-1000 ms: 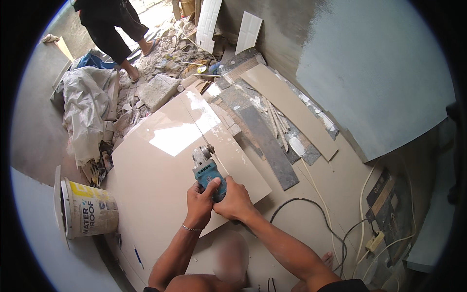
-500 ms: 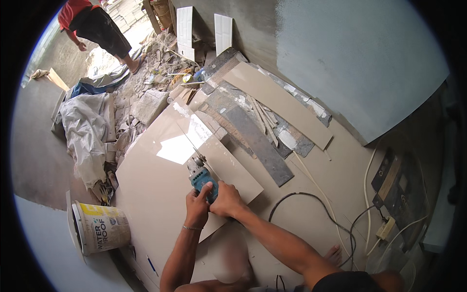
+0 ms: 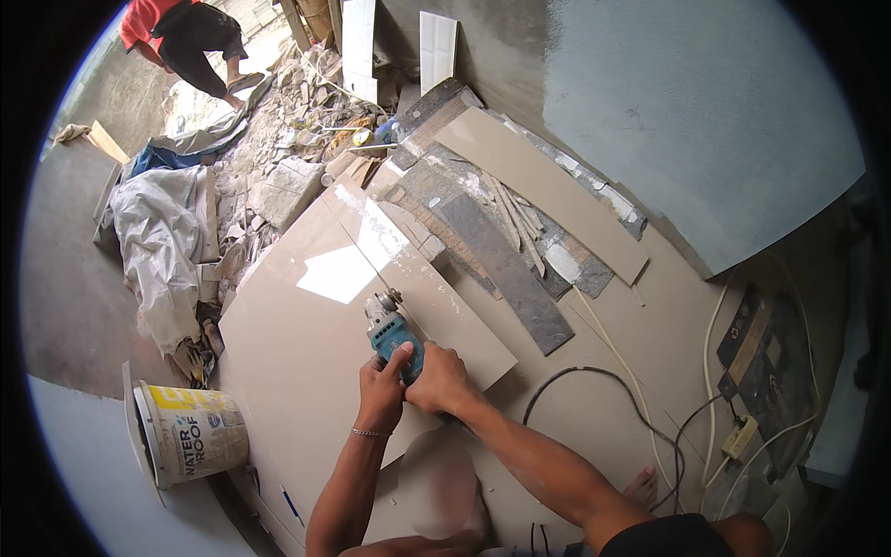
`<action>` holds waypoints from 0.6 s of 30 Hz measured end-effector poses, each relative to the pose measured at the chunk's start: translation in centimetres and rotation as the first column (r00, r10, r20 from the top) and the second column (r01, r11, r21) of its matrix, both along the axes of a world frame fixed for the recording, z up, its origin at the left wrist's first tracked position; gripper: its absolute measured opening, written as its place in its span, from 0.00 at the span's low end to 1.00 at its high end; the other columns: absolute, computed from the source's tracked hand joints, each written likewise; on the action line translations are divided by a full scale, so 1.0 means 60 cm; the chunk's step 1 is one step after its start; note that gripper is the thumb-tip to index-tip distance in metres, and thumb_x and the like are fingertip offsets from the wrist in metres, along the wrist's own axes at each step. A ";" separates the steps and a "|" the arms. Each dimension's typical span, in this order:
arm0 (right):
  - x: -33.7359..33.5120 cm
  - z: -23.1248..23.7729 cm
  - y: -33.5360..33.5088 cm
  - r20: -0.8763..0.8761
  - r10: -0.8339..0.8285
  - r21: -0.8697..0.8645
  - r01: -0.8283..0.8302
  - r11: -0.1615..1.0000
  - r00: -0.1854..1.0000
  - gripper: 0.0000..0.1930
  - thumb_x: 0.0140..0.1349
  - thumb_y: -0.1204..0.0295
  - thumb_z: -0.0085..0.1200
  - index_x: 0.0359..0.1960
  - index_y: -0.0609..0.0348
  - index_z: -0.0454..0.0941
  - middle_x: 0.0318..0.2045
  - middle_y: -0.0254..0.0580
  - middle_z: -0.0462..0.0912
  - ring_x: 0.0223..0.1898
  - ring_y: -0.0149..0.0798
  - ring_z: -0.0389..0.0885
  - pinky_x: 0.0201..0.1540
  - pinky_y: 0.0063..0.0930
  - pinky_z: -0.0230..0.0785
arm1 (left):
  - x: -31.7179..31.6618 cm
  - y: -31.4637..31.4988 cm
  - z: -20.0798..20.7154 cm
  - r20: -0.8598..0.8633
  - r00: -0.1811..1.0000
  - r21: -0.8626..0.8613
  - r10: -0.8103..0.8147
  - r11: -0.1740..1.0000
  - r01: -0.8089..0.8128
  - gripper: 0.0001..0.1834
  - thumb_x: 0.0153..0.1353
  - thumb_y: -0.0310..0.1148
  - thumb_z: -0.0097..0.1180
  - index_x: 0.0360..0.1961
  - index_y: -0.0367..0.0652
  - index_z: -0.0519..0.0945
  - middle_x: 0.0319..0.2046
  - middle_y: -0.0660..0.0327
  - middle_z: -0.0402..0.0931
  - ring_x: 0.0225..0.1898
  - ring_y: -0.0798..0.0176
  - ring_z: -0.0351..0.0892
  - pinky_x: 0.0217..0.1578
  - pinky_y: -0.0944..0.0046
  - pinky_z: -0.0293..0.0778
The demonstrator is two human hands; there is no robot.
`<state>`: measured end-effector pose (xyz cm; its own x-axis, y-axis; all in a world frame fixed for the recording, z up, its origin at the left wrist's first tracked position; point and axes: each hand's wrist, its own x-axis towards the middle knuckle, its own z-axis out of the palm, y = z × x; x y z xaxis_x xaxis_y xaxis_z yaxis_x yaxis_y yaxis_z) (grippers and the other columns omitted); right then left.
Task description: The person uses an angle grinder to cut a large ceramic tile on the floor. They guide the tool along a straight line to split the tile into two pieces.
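Both my hands grip a teal angle grinder with a silver head. My left hand is wrapped round the body's left side, thumb on top. From the right, my right hand closes round the rear part of the same body. The grinder's small disc is at a thin dark line on a large beige tile; whether it touches the surface I cannot tell. That line runs from the disc toward the tile's far corner. Bright light reflects off the tile beyond the grinder.
A white bucket lies at left. Beyond it are a crumpled sheet and rubble. Tile strips lie far right of the tile. A dark cord and an extension socket are on the right. Another person stands far left.
The view has shifted slightly, so the tile and grinder sit a little farther right in it. The person at the far left has bent and changed leg position. My grip is the same.
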<state>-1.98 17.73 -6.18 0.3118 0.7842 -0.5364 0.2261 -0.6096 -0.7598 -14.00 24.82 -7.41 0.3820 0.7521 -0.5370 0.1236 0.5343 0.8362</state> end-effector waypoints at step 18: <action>-0.002 0.003 0.002 -0.014 -0.018 -0.010 0.017 1.000 1.000 0.35 0.48 0.61 0.76 0.51 0.73 0.75 0.47 0.67 0.86 0.52 0.62 0.86 0.58 0.46 0.80 | -0.003 0.008 -0.002 -0.027 1.000 -0.027 -0.005 1.000 0.004 0.20 0.68 0.40 0.70 0.47 0.32 0.82 0.37 0.60 0.84 0.31 0.71 0.82 0.29 0.70 0.76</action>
<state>-2.11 17.83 -5.99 0.3178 0.7735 -0.5484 0.2046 -0.6207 -0.7569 -14.18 25.29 -7.54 0.3701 0.7357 -0.5673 0.1486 0.5559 0.8178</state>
